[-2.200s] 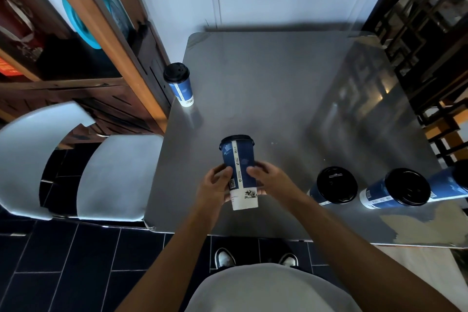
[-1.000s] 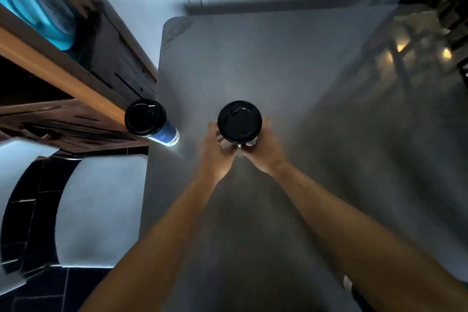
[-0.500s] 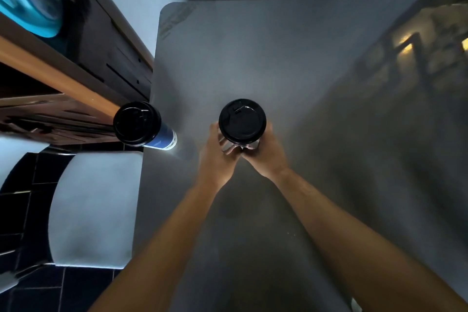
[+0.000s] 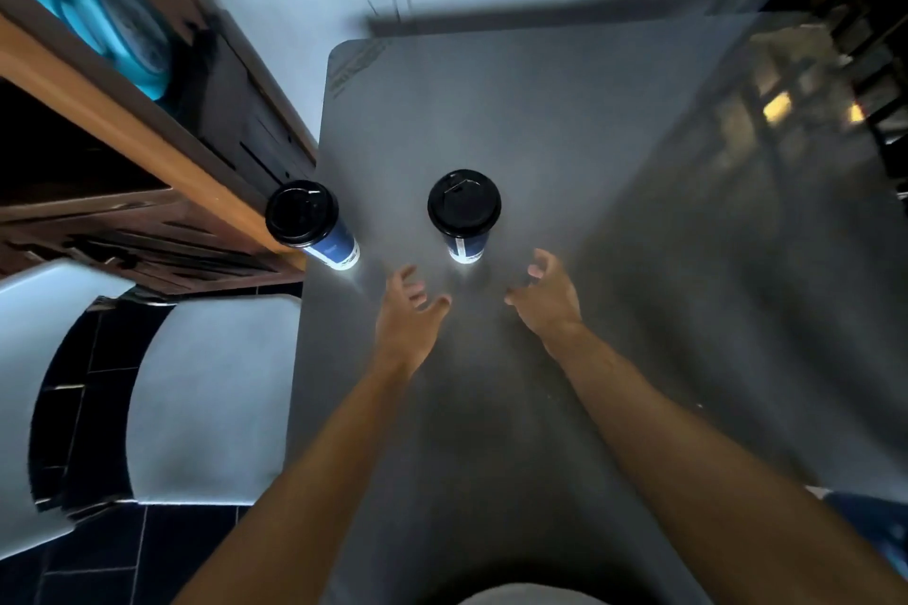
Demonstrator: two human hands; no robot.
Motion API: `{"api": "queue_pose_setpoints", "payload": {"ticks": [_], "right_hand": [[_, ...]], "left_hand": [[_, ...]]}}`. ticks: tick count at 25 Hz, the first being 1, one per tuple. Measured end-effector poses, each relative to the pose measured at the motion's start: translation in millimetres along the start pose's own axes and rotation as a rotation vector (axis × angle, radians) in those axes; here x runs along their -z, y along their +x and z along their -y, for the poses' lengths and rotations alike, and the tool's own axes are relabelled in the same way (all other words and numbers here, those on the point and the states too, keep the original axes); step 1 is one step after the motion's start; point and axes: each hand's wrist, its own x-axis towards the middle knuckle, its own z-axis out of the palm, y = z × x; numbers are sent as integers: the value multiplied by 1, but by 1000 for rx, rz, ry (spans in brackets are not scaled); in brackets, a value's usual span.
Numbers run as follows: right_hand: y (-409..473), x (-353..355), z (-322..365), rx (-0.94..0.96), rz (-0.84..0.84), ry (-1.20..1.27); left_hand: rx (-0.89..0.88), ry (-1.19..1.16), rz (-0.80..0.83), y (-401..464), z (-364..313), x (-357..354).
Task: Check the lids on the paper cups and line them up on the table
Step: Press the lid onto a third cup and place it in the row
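Head view. The frame is motion-blurred, so print on the cups is unreadable, and the lower right corner cuts off a blue object. Left hand (image 4: 410,314) and right hand (image 4: 543,297) hover with fingers spread, holding nothing. Just beyond and between them stands an upright blue paper cup (image 4: 464,211), black lid seated; a second lidded cup (image 4: 309,221) stands beyond the left hand at the edge of the grey table (image 4: 565,123)

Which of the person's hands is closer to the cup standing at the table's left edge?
The left hand. It is open, just right of and nearer the viewer than the edge cup. The right hand, also open, is beyond the middle cup.
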Motion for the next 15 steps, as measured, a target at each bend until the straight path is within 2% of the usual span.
{"api": "queue_pose_setpoints", "payload": {"ticks": [4,7,12,15], "right_hand": [[-57,20,-11,147,-65,-84],[-107,47,-17,273,-162,-127],[-169,108,-44,360,-284,-207],[-199,142,-70,386,-327,-220]], "left_hand": [[-53,-60,-13,-51,5,9],[-174,-88,0,-94,10,8],[-326,-92,225,-160,14,-34],[-413,-36,302,-198,10,-64]]}}
